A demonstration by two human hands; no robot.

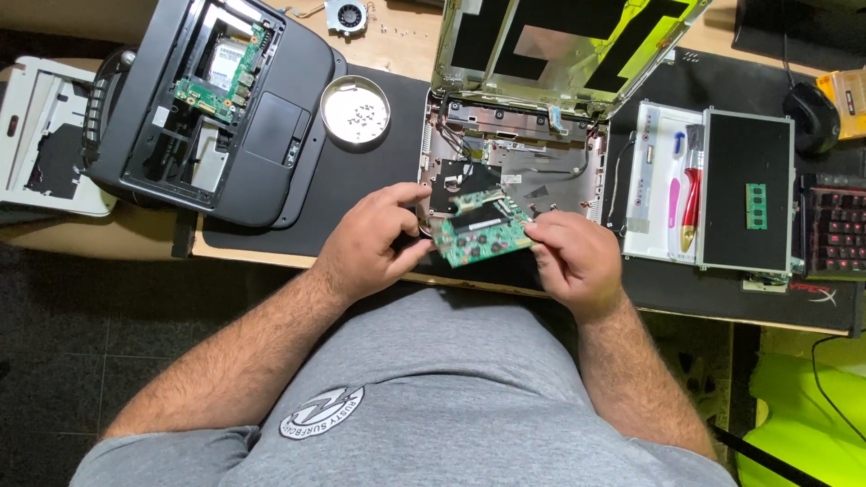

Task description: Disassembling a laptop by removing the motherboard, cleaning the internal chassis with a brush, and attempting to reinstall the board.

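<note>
Desk, near edge: opened laptop, lid up, base stripped. Second black laptop shell at left corner, round screw tin between them. Both hands hold green board above laptop front; left hand and right hand fingers pinch its ends.

Wooden desk under a black mat
On the mat: opened laptop shell; round tin of screws; dark laptop base; removed screen panel

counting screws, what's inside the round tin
A few small dark screws lie scattered on the bare metal floor of the tin. Nothing covers it; the near wall may hide its edge.
</note>
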